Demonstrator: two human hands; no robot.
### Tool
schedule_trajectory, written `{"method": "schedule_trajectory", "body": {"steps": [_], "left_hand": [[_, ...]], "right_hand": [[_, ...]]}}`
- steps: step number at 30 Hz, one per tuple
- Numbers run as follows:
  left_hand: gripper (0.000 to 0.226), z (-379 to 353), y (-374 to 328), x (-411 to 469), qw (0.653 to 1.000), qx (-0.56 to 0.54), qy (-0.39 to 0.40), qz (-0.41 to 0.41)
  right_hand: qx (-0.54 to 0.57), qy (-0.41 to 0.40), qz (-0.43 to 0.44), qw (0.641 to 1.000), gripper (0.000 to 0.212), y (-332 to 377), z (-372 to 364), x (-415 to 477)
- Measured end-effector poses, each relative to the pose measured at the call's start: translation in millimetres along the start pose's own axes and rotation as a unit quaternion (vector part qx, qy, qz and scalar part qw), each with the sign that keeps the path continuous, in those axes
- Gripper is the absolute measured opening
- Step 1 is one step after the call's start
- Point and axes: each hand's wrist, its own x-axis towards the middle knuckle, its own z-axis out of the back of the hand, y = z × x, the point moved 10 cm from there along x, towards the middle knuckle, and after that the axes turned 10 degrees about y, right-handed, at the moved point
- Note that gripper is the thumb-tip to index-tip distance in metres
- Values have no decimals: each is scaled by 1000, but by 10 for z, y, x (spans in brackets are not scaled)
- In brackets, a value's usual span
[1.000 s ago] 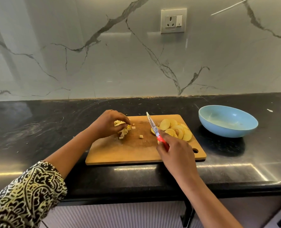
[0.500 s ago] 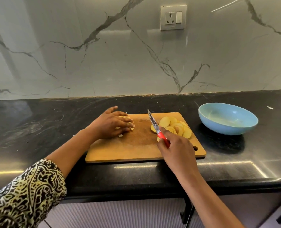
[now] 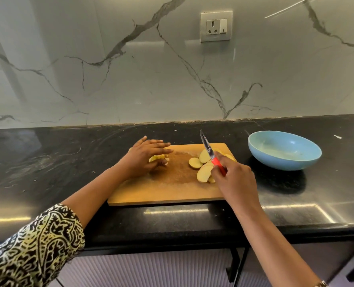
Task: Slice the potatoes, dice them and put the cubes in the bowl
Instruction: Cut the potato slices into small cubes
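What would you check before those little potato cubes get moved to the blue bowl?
1. The bowl stands upright with room: ok, it looks empty.
2. The knife is apart from the left hand: ok; the right hand grips its red handle, tip raised.
3. The cubes are gathered: cannot tell, the left hand covers most.
4. All slices are diced: not ok, several lie whole on the cutting board.

The left arm is stretched from 7 o'clock toward 1 o'clock, and the left hand is laid palm down, fingers straight and pointed toward 3 o'clock. The right arm is extended from 5 o'clock toward 11 o'clock, the right hand curled round a red-handled knife.
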Motion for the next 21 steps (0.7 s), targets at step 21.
{"method": "schedule_trajectory", "body": {"steps": [21], "left_hand": [[49,90,-383,54,987,-150,42,27]], "right_hand": [[-12,-10,2,1000,44,-9,53,-60]]}}
